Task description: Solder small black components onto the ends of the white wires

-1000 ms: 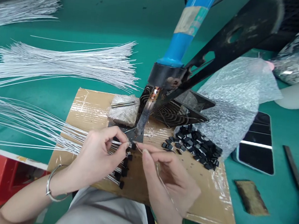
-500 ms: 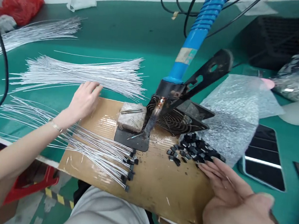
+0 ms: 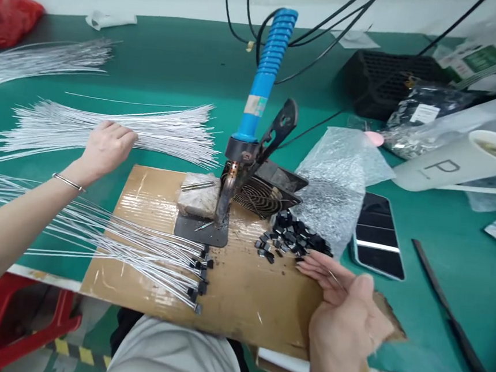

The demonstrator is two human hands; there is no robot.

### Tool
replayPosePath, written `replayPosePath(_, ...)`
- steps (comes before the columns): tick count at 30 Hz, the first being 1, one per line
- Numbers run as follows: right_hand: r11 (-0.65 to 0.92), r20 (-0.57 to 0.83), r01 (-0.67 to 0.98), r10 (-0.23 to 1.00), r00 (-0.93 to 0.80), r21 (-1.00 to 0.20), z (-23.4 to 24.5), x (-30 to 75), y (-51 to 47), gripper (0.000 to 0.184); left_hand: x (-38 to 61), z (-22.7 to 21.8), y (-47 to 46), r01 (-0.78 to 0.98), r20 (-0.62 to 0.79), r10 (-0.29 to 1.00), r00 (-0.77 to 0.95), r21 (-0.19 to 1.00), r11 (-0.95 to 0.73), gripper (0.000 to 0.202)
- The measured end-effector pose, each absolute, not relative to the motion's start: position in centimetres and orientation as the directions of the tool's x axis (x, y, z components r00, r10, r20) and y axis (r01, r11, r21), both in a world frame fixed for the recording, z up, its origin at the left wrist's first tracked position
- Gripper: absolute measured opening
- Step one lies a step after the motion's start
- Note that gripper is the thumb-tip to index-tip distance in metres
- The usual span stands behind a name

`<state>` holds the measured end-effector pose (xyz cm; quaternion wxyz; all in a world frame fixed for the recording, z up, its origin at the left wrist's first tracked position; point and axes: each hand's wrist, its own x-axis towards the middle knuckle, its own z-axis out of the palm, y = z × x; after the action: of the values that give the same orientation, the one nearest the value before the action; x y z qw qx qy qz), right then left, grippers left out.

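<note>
We worked at a green table with a taped cardboard sheet as our work surface. Our left hand rested fingers-down on a fanned bundle of thin white wires beyond the cardboard's far left corner; we could not tell whether it pinched any strand. Our right hand lay open, palm up, fingertips touching the near edge of a heap of small black components beside a bubble-wrap bag. A blue-handled soldering iron stood clamped tip-down over a dark metal plate, with a small fan behind it. Finished wires with black parts on their ends lay across the cardboard's left half. A phone sat right of the bag.

We judged the wires light, springy and prone to tangling, best pinched 1 at a time near the end. The black parts looked tiny, hard and slippery, best taken by their flat sides between thumb and forefinger.
</note>
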<state>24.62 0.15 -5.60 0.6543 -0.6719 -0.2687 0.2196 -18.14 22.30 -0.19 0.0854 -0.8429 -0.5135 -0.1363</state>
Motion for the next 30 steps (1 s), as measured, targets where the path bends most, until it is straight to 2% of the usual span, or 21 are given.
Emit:
replayPosePath(4, -0.005, 0.038, 0.055, 0.652, 0.757, -0.998, -6.1, 24.8, 0.2, 0.052, -19.0, 0.0, 22.4, 0.911, 0.351, 0.853, 0.387, -0.002, -0.412, 0.017)
replayPosePath(14, 0.003, 0.065, 0.083, 0.654, 0.754, -0.997, -5.8, 24.4, 0.2, 0.051, -14.9, -1.7, 23.5, 0.848, 0.289, 0.826, 0.484, 0.076, -0.524, 0.027)
replayPosePath(19, 0.013, 0.070, 0.081, 0.648, 0.758, -0.997, -5.6, 24.2, 0.0, 0.051, -15.1, -0.7, 23.5, 0.858, 0.307, 0.839, 0.449, 0.114, -0.501, 0.026)
replayPosePath(24, 0.032, 0.093, 0.095, 0.639, 0.764, -0.995, -5.3, 24.2, 0.1, 0.054, -16.3, 1.8, 22.9, 0.923, 0.451, 0.860, 0.238, 0.170, -0.345, 0.029)
replayPosePath(27, 0.059, 0.145, 0.138, 0.621, 0.771, -0.989, -5.2, 24.3, -0.1, 0.061, -16.6, 3.8, 21.1, 0.943, 0.575, 0.810, 0.115, 0.193, -0.271, 0.029)
replayPosePath(30, 0.095, 0.189, 0.165, 0.605, 0.773, -0.982, -4.9, 23.7, -1.0, 0.056, -16.4, 5.3, 17.1, 0.936, 0.683, 0.725, 0.091, 0.189, -0.296, 0.025)
